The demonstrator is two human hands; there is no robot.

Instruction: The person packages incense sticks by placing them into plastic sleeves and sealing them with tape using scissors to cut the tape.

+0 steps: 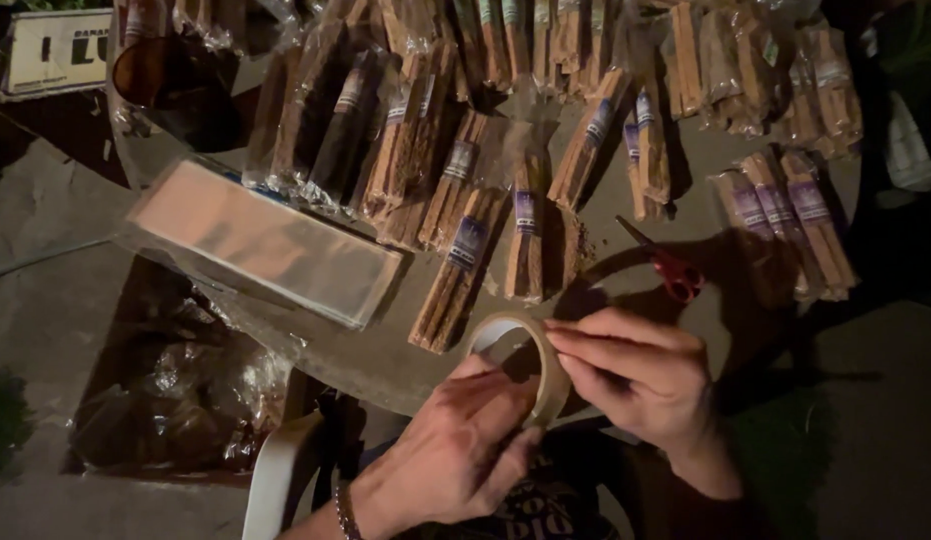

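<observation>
A round grey table [385, 350] fills most of the view, its far half covered with many clear plastic packets of brown wooden sticks with purple paper labels [465, 180], laid in rows and overlapping piles. A flat stack of empty clear plastic sleeves [260, 240] lies on the left part of the table, and red-handled scissors [670, 268] lie near its right edge. At the near edge, above the person's lap, the left hand [460, 450] grips a pale roll of clear adhesive tape [545, 365] from below, fingers curled round its rim, while the right hand [635, 375] pinches the top edge of the roll between thumb and fingertips
</observation>
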